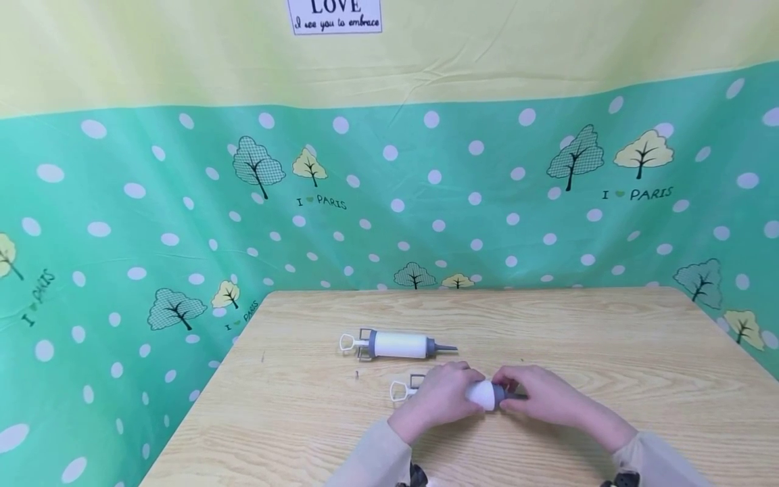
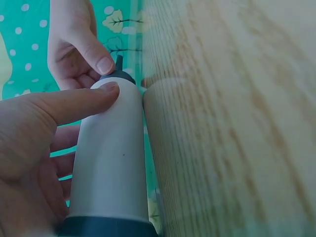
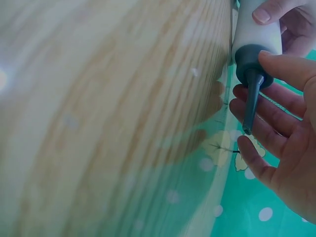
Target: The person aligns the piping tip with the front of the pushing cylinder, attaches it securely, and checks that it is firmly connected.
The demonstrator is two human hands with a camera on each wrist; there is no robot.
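A syringe-like dispenser (image 1: 483, 395) with a white barrel, grey end caps and a white loop handle lies sideways close over the table. My left hand (image 1: 443, 393) grips its barrel, thumb along the top and fingers around the far side. At the other end my right hand (image 1: 548, 395) pinches the grey nozzle cap (image 3: 249, 58) between thumb and fingers. The thin grey nozzle (image 3: 252, 101) points toward the right palm. Part of the barrel is hidden behind the left hand in the head view.
A second matching dispenser (image 1: 399, 344) lies farther back on the wooden table (image 1: 292, 419), its nozzle to the right. Behind the table hangs a green and yellow curtain (image 1: 365, 169) printed with dots and trees.
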